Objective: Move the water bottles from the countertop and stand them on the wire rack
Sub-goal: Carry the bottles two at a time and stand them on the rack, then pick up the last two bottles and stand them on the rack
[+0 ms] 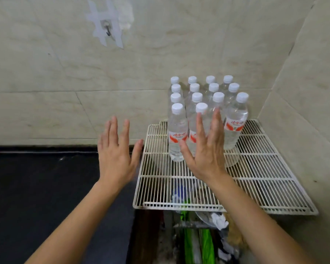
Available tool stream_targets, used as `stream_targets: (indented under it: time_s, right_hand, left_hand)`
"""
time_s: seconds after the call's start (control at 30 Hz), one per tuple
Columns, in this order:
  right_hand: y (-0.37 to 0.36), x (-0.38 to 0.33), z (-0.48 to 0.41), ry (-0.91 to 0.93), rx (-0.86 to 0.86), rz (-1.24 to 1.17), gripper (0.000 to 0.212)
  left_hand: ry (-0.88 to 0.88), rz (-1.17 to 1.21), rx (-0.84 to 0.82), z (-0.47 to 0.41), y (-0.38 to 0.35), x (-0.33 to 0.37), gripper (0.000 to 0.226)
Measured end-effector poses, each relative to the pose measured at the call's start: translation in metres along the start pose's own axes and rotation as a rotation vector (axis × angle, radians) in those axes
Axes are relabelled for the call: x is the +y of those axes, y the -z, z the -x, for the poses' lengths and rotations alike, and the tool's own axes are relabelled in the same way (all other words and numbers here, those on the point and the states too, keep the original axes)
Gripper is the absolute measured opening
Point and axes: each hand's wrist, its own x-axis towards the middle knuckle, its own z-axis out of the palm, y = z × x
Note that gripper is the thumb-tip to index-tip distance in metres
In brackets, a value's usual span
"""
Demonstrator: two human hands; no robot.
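Several clear water bottles [176,134] with white caps and red-and-white labels stand upright in rows at the back of the white wire rack [265,168], close to the wall corner. My right hand [208,151] is raised in front of the front row with its fingers straight and spread, holding nothing. It hides part of the front middle bottles. My left hand [116,153] is held up to the left of the rack over the dark countertop [36,187], fingers straight, empty.
Tiled walls close in the rack at the back and right. A taped hook [107,31] hangs on the back wall. Below the rack's front edge lies clutter with green items [204,242] and crumpled bags.
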Motion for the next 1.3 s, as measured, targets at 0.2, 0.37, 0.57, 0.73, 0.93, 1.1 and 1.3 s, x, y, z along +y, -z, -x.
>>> stream_targets:
  time_s: [0.2, 0.37, 0.57, 0.73, 0.93, 1.1, 1.3]
  right_hand:
    - [-0.044, -0.073, 0.028, 0.157, -0.163, -0.158, 0.076]
    - [-0.070, -0.155, 0.039, 0.265, -0.258, -0.281, 0.076]
    - [-0.103, -0.278, 0.050, 0.382, -0.319, -0.373, 0.076]
    - [-0.149, -0.418, 0.059, 0.407, -0.349, -0.412, 0.077]
    - [-0.191, -0.585, 0.071, 0.454, -0.426, -0.539, 0.076]
    - [-0.230, -0.668, 0.071, 0.532, -0.458, -0.557, 0.075]
    - [-0.303, -0.729, 0.048, 0.516, -0.474, -0.547, 0.075]
  left_hand:
    - [0.125, -0.222, 0.006, 0.070, 0.045, -0.046, 0.068]
    - [0.282, -0.359, 0.024, 0.118, 0.097, -0.111, 0.067]
    - [0.421, -0.433, 0.153, 0.157, 0.177, -0.215, 0.067]
    - [0.471, -0.483, 0.147, 0.201, 0.249, -0.327, 0.067]
    - [0.532, -0.523, 0.119, 0.245, 0.319, -0.444, 0.068]
    - [0.563, -0.514, 0.115, 0.251, 0.342, -0.519, 0.068]
    - [0.595, -0.471, 0.076, 0.234, 0.335, -0.612, 0.068]
